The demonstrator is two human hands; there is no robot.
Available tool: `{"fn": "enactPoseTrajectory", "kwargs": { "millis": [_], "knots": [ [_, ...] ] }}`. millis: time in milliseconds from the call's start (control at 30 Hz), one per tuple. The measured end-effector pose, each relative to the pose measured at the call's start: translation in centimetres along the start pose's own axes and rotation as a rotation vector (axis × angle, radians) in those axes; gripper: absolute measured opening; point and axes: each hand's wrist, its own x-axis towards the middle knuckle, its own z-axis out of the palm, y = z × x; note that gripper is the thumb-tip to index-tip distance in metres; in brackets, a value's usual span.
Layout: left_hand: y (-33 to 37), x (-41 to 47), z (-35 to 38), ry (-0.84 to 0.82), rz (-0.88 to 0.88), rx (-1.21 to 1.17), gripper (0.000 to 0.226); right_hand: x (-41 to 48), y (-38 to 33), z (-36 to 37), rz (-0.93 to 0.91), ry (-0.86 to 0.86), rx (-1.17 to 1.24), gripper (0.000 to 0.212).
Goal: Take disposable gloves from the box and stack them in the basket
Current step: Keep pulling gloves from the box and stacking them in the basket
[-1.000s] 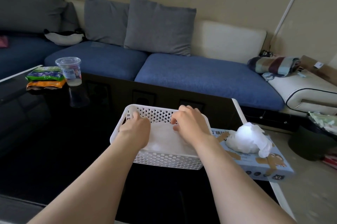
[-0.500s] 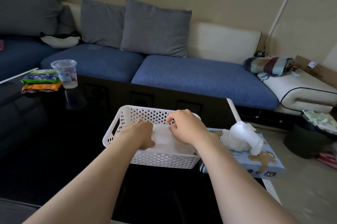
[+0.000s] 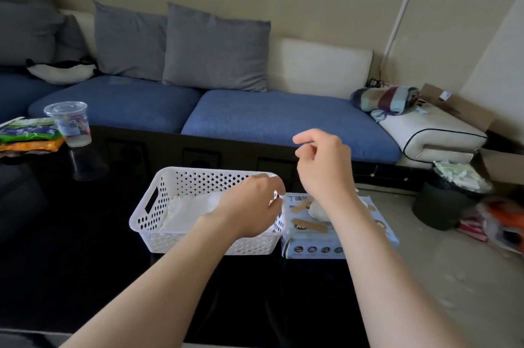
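**Dark bench, basket part filled, both hands near the box**

Dark glossy bench (image 3: 71, 248) before a blue sofa (image 3: 283, 118). Cup (image 3: 68, 123) and snack packs (image 3: 28, 135) at the far left, well apart from the work.

White basket (image 3: 147, 223) at near centre, with gloves (image 3: 184, 208) lying flat inside, probably smoothed so that more can pile on evenly. Box (image 3: 312, 245) just beside the basket's right end, perhaps touching, likely set there to keep the reach short. Pale wad (image 3: 315, 211) bulging from the box top, half hidden behind the right wrist.

Left hand (image 3: 249, 203) over the basket's right end, fingers curled toward a small glint at the rim. Could be thin film pinched there; cannot tell. Right hand (image 3: 323, 160) hovering above the box, thumb and forefinger close, other fingers curled. Cannot tell whether anything is pinched there either.

Reads as the gap between one glove laid down and another pulled, with the task under way but far from done. Next pull calls for nipping a single layer off the wad. Main risk: dragging out a clump, or sliding the light box along the slick bench.
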Motion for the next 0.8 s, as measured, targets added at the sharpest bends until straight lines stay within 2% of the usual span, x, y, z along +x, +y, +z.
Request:
{"fn": "enactPoseTrajectory", "kwargs": {
  "millis": [133,233,400,500,600,667,800],
  "knots": [
    [1.3,0.2,1.1,-0.012,0.091,0.039,0.028,-0.1,2.6,-2.7,0.194,-0.029,-0.163,0.036],
    [1.8,0.7,1.8,-0.014,0.105,0.127,0.040,-0.3,4.1,-3.6,0.274,-0.104,-0.259,0.025],
    [2.9,1.7,3.1,-0.009,0.127,0.143,0.057,-1.0,5.7,-4.4,0.217,-0.257,-0.384,0.043],
    [3.8,2.0,4.0,-0.056,0.117,0.153,0.061,-0.9,7.2,-4.4,0.153,-0.254,-0.392,0.034],
    [4.4,2.1,4.4,-0.110,0.095,0.211,0.032,-0.7,8.4,-4.2,0.100,-0.267,-0.374,0.018],
    [4.6,2.2,4.3,-0.146,0.086,0.219,0.028,-0.6,9.0,-3.9,0.074,-0.266,-0.363,0.011],
    [4.2,2.6,4.7,-0.144,0.074,0.202,0.050,-0.5,9.8,-3.7,0.046,-0.261,-0.407,0.013]
  ]
}}
